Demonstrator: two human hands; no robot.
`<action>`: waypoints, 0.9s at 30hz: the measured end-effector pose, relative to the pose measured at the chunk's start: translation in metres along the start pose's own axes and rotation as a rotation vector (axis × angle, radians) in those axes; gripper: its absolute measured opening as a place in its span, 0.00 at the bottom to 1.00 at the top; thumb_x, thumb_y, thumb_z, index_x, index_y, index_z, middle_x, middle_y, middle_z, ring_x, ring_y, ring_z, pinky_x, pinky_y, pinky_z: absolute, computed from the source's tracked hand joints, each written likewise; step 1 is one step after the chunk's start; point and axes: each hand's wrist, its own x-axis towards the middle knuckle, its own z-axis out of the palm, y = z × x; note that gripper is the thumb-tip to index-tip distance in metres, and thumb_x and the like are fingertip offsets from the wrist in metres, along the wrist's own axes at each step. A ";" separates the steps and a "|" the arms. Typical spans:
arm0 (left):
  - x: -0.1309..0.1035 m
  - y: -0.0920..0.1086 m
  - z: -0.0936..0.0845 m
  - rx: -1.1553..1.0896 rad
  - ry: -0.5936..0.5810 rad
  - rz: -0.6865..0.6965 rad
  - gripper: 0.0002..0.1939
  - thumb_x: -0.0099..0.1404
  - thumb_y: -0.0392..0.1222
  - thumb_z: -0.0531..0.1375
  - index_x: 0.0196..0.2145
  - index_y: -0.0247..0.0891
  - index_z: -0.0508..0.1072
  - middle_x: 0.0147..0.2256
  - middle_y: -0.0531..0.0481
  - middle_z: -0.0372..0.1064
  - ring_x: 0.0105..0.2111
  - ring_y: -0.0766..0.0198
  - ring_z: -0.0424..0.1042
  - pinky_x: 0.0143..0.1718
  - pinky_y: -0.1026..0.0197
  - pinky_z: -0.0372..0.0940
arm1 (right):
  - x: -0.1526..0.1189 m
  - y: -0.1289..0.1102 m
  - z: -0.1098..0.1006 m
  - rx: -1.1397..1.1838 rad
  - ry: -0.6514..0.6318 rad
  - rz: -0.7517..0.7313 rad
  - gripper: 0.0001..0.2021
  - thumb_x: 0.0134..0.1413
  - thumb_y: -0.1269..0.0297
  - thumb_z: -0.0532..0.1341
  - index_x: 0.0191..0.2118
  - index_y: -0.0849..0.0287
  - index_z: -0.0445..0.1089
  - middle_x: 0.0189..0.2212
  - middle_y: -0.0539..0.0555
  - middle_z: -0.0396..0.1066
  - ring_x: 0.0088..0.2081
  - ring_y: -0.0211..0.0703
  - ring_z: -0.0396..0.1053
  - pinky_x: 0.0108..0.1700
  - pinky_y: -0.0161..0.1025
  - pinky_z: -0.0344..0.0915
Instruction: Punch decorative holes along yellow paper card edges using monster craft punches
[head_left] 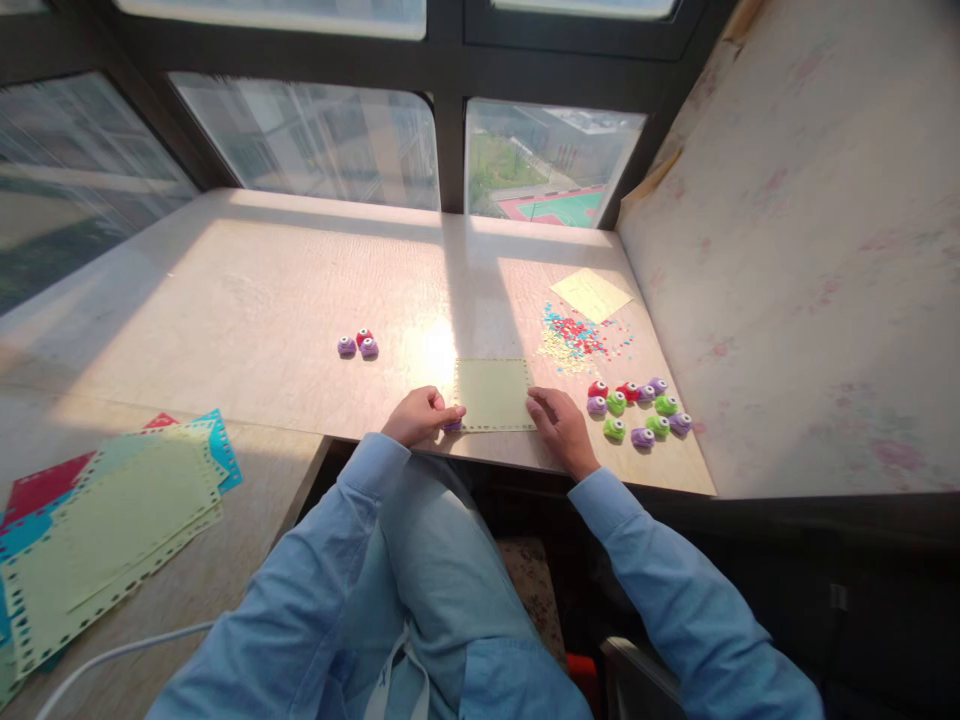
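Observation:
A pale yellow-green sheet of paper, with small holes along its edges, lies at the front edge of the windowsill table. At its lower left corner my left hand is closed on a small purple paper punch, thumb on top and most of the punch hidden. My right hand grips the sheet's right edge with bent fingers; its thumb is partly hidden.
Several punches stand at the right, and three more sit to the left. Punched confetti is scattered near a yellow paper. Hole-edged sheets and a white cable lie at lower left. A patterned wall bounds the right.

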 end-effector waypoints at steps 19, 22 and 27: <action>0.008 0.016 0.008 0.244 -0.017 -0.075 0.15 0.54 0.40 0.67 0.20 0.37 0.64 0.17 0.53 0.64 0.22 0.64 0.67 0.26 0.63 0.58 | 0.000 0.008 0.006 -0.118 -0.013 -0.221 0.15 0.65 0.58 0.55 0.49 0.59 0.72 0.46 0.59 0.73 0.49 0.48 0.69 0.52 0.47 0.66; 0.008 0.014 0.005 -0.112 -0.080 -0.109 0.17 0.49 0.43 0.71 0.20 0.36 0.65 0.19 0.50 0.68 0.22 0.64 0.68 0.25 0.62 0.63 | -0.001 0.009 0.008 -0.216 -0.046 -0.284 0.15 0.64 0.59 0.56 0.49 0.58 0.74 0.48 0.59 0.71 0.50 0.50 0.67 0.52 0.48 0.66; 0.009 0.008 -0.002 -0.268 -0.092 -0.096 0.19 0.42 0.46 0.74 0.21 0.35 0.69 0.19 0.50 0.68 0.23 0.63 0.69 0.26 0.59 0.67 | -0.001 0.007 0.010 -0.330 -0.066 -0.325 0.13 0.63 0.60 0.58 0.48 0.58 0.75 0.48 0.60 0.71 0.49 0.50 0.67 0.50 0.47 0.66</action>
